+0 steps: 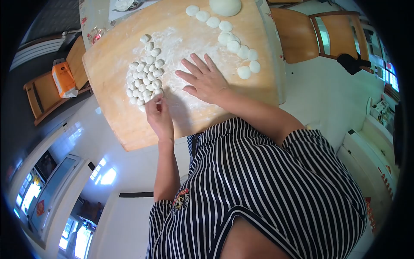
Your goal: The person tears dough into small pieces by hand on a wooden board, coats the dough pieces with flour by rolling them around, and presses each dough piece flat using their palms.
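My left hand (159, 115) is at the lower edge of a cluster of small dough pieces (145, 74) on the floured board. Its fingers are drawn together in a pinch at one dough piece (159, 92) at the edge of that cluster. The fingers partly cover this piece. My right hand (204, 80) lies palm down with spread fingers on the flour in the middle of the board, holding nothing. Flattened dough rounds (233, 46) run in a line beyond it, to the right. A large smooth dough ball (225, 6) sits at the far edge.
The wooden board (114, 110) rests on a table with a patterned cloth (89, 19). A bowl (124, 4) stands at the far left. Wooden chairs (294, 35) flank the table; an orange package (64, 79) lies on the left one. Dark cloth (351, 64) hangs at right.
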The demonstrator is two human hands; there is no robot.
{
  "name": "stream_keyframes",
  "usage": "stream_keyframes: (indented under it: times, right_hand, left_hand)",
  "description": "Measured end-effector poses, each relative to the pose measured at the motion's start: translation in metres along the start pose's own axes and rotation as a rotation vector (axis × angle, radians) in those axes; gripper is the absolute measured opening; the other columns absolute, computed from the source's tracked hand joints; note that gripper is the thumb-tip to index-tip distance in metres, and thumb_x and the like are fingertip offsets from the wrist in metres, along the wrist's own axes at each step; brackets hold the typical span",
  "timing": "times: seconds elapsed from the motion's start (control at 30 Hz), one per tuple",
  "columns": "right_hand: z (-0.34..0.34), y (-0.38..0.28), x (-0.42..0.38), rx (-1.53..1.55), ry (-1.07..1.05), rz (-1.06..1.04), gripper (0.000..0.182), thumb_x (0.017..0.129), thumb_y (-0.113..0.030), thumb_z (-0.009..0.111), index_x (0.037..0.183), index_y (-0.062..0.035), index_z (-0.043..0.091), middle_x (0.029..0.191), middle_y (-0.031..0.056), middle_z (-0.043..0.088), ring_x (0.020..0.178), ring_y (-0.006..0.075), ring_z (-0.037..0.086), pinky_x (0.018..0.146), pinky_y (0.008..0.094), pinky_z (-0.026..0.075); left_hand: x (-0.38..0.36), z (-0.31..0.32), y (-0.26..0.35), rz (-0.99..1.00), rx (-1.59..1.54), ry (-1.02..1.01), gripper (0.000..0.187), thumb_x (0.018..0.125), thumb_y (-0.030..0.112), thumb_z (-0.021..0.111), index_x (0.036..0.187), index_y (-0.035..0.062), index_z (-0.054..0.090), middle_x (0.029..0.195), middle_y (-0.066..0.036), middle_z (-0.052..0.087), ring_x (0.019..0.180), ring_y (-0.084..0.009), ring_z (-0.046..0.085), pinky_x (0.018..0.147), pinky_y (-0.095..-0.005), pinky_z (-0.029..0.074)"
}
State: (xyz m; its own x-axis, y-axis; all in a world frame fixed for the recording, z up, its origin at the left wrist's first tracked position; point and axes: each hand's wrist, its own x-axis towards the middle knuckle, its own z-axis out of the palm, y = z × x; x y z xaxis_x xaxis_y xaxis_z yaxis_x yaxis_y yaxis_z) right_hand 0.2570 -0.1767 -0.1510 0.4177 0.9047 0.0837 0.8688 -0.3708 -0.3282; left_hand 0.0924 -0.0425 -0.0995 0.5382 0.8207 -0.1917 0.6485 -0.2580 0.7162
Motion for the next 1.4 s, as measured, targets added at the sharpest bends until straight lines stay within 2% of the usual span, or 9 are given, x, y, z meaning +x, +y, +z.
stream_keyframes:
  times: [0.27, 0.57, 0.63, 0.67, 0.7, 0.9, 0.97, 1.17, 1.4]
  right_hand:
    - [-0.005, -0.002, 0.004, -0.015, -0.044, 0.019, 0.062, 0.099, -0.054, 0.058, 0.156, -0.0306, 0.049, 0.168, 0.006, 0.034, 0.157, 0.0337, 0.023, 0.126, 0.0613, 0.018]
    - [-0.008, 0.001, -0.001, -0.001, 0.038, 0.017, 0.056, 0.101, -0.048, 0.059, 0.153, -0.029, 0.053, 0.165, 0.0042, 0.041, 0.156, 0.03, 0.028, 0.128, 0.0567, 0.019]
    - [-0.003, 0.003, -0.005, -0.006, 0.041, 0.0, 0.053, 0.102, -0.037, 0.058, 0.153, -0.0239, 0.053, 0.166, 0.0026, 0.04, 0.156, 0.025, 0.029, 0.128, 0.0522, 0.02]
    - [-0.002, 0.008, -0.008, 0.001, 0.06, 0.012, 0.053, 0.102, -0.037, 0.058, 0.153, -0.0239, 0.053, 0.166, 0.0026, 0.04, 0.156, 0.025, 0.029, 0.128, 0.0522, 0.02]
    - [-0.003, 0.02, -0.012, -0.06, 0.058, 0.003, 0.052, 0.1, -0.032, 0.059, 0.15, -0.0205, 0.055, 0.164, 0.0023, 0.043, 0.155, 0.0233, 0.032, 0.128, 0.0505, 0.021]
    - [-0.02, 0.068, -0.043, -0.099, 0.121, -0.008, 0.05, 0.095, -0.02, 0.064, 0.144, -0.0126, 0.06, 0.158, 0.0014, 0.051, 0.153, 0.0202, 0.037, 0.128, 0.0464, 0.025]
    - [-0.021, 0.072, -0.046, -0.061, 0.086, -0.004, 0.052, 0.093, -0.019, 0.066, 0.145, -0.0118, 0.059, 0.158, 0.0016, 0.05, 0.152, 0.0202, 0.037, 0.128, 0.044, 0.025]
    - [-0.03, 0.068, -0.044, -0.021, 0.069, 0.016, 0.054, 0.092, -0.017, 0.068, 0.145, -0.011, 0.058, 0.158, 0.002, 0.05, 0.152, 0.0204, 0.038, 0.127, 0.0433, 0.025]
    - [-0.03, 0.067, -0.043, -0.04, 0.063, 0.023, 0.055, 0.091, -0.02, 0.069, 0.144, -0.0113, 0.058, 0.158, 0.0021, 0.05, 0.152, 0.0209, 0.037, 0.127, 0.0429, 0.026]
  left_hand:
    - [0.069, 0.014, 0.025, 0.351, 0.124, -0.006, 0.028, 0.091, 0.001, 0.068, 0.117, 0.0102, 0.072, 0.109, -0.013, 0.063, 0.091, -0.0289, 0.066, 0.076, -0.0386, 0.055]
    - [0.076, 0.016, 0.018, 0.572, 0.455, -0.023, 0.022, 0.087, 0.006, 0.072, 0.108, 0.0032, 0.069, 0.108, -0.015, 0.066, 0.102, -0.0357, 0.064, 0.088, -0.0449, 0.053]
    - [0.058, 0.024, 0.027, 0.367, 0.231, -0.089, 0.021, 0.091, 0.008, 0.074, 0.11, 0.0006, 0.069, 0.104, -0.012, 0.07, 0.095, -0.0279, 0.066, 0.084, -0.0395, 0.053]
    - [0.042, 0.037, 0.033, -0.094, -0.235, -0.29, 0.021, 0.095, 0.013, 0.075, 0.11, -0.0006, 0.07, 0.096, -0.007, 0.071, 0.086, -0.0165, 0.064, 0.079, -0.0306, 0.052]
    - [0.032, 0.046, 0.026, -0.176, -0.511, -0.39, 0.024, 0.097, 0.018, 0.076, 0.111, -0.0014, 0.071, 0.089, -0.002, 0.069, 0.08, -0.0099, 0.06, 0.077, -0.024, 0.049]
    - [-0.003, 0.069, 0.018, -0.288, -0.411, -0.405, 0.033, 0.094, 0.022, 0.079, 0.115, -0.0024, 0.072, 0.097, -0.005, 0.067, 0.081, -0.0117, 0.06, 0.077, -0.0254, 0.05]
    - [-0.008, 0.07, 0.015, 0.049, -0.094, -0.195, 0.035, 0.091, 0.019, 0.082, 0.119, 0.0011, 0.072, 0.102, -0.007, 0.063, 0.082, -0.0148, 0.06, 0.076, -0.0288, 0.053]
    - [0.0, 0.058, 0.018, 0.436, 0.032, -0.387, 0.042, 0.084, 0.008, 0.084, 0.125, 0.0094, 0.072, 0.1, -0.006, 0.056, 0.082, -0.0179, 0.057, 0.079, -0.0313, 0.054]
    - [-0.008, 0.064, 0.031, 0.41, -0.051, -0.264, 0.038, 0.081, 0.009, 0.086, 0.118, 0.009, 0.075, 0.096, -0.006, 0.057, 0.08, -0.0181, 0.058, 0.075, -0.0323, 0.053]
